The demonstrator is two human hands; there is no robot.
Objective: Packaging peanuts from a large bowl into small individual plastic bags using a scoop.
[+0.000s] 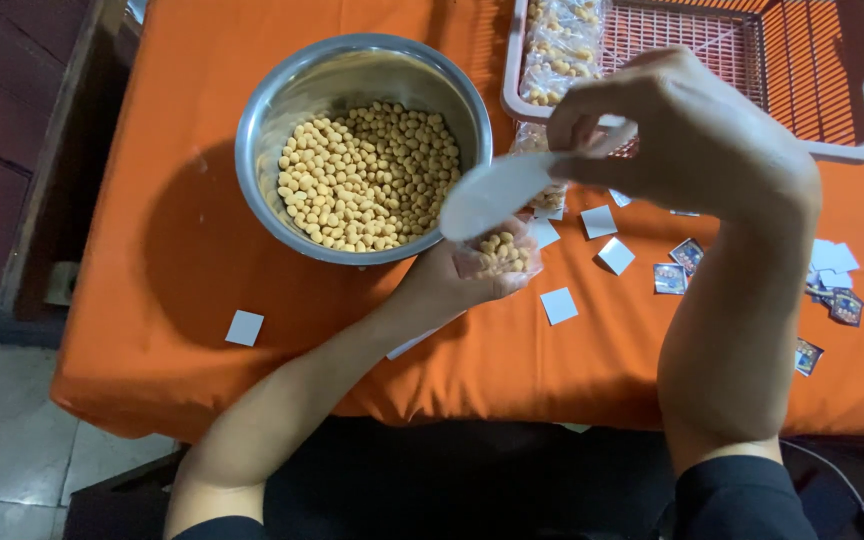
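A steel bowl (257, 150) on the orange tablecloth (172, 270) holds many small round yellow snack balls (367, 175). My left hand (452, 280) is closed around a small clear plastic bag (502, 252) partly filled with the same balls, just below the bowl's right rim. My right hand (687, 130) hovers above it, gripping a white plastic spoon (497, 192) whose blade points left over the bag.
A pink plastic basket (832, 150) at the back right holds several filled clear packets (557, 50). Small white paper squares (599, 222) and printed cards (687, 255) lie scattered on the cloth; one square (245, 327) lies near the front left edge.
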